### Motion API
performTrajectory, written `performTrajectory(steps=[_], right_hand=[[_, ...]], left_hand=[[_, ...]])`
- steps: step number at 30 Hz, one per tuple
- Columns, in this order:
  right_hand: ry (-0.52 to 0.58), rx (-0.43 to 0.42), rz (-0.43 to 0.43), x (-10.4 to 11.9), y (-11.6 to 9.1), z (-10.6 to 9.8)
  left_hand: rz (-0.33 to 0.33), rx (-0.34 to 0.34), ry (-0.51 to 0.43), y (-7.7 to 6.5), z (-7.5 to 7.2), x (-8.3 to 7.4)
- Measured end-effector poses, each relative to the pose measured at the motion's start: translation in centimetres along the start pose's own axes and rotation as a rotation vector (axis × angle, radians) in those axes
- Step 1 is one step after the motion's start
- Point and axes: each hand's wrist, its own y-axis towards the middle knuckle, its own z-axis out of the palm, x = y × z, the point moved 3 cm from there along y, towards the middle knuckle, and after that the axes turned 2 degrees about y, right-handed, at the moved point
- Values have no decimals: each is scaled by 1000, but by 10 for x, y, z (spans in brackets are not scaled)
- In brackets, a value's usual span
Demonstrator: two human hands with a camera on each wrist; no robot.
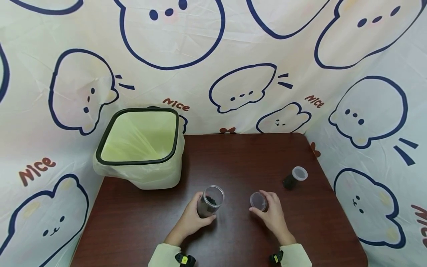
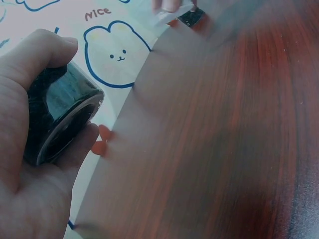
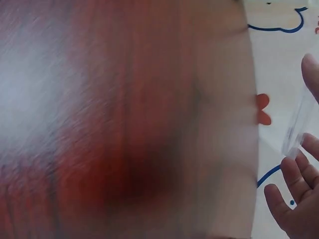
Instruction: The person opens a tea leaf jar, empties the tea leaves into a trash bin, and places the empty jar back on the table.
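Observation:
My left hand [image 1: 191,218] grips a clear jar [image 1: 207,207] with its mouth uncovered and dark, leafy-looking bits inside. In the left wrist view the thumb and fingers wrap round the jar [image 2: 65,109], its round base toward the camera. To the right, my right hand [image 1: 272,213] holds a clear round lid [image 1: 258,201] by its edge between thumb and fingers, apart from the jar. The right wrist view shows the lid [image 3: 299,122] edge-on at the right border, pinched by the fingertips [image 3: 290,169].
A second jar [image 1: 291,181] with dark contents and a whitish lid stands at the table's right. At the back left is a pale green bin [image 1: 160,178] with a dark rim and a liner. Printed cloth [image 1: 197,85] hangs behind the brown table [image 1: 233,159].

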Motion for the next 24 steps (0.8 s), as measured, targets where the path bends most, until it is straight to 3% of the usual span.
performTrajectory(steps=[13,24], right_hand=[[-164,43,-10,-19,-4,12],[-232,110,20,-30,-7,19]], left_hand=[[-7,1,7,0,3,1],[-2,6,8,1,2,0]])
